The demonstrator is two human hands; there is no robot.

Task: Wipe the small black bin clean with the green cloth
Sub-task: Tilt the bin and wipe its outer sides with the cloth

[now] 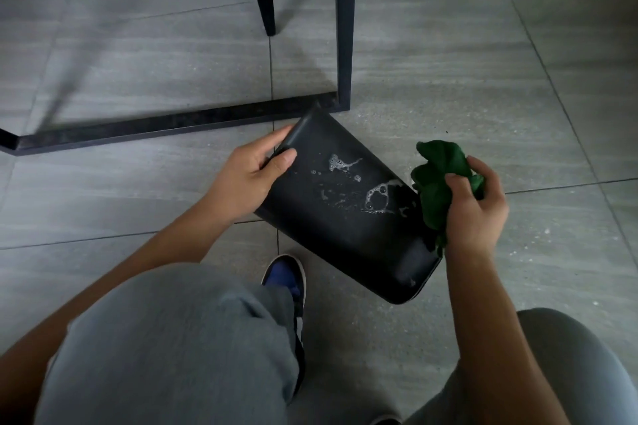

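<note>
Foam patches (376,195) sit white on the upturned side of the small black bin (348,217), which lies tipped on the grey tiled floor (448,79) just in front of the black table frame (193,122), its far end close to the frame's corner. Left hand (253,176) grips that far end, thumb curled over the top and fingers round the edge. Right hand (474,207) clutches the bunched green cloth (436,179) tight, cloth touching the bin's right edge, with a blue shoe (288,281) planted near the bin's near end.
</note>
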